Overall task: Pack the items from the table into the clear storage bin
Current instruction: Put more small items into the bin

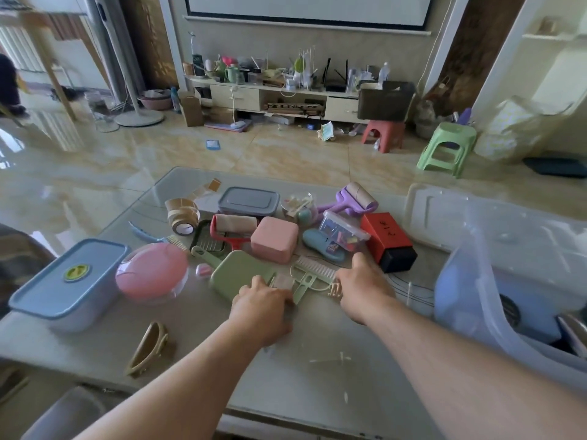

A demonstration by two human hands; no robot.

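Both hands were down among the loose items on the counter (197,325), the left hand (265,296) curled on a small pale piece, the right hand (362,281) curled over the green comb (313,274), evidently gathering them for the clear storage bin (495,281) alongside at right.

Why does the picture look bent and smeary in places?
Head view: the wide-angle lens bows the grey table's edge; window glare streaks the glossy tiled floor; the clear plastic storage bin and green plastic stool look smeared.
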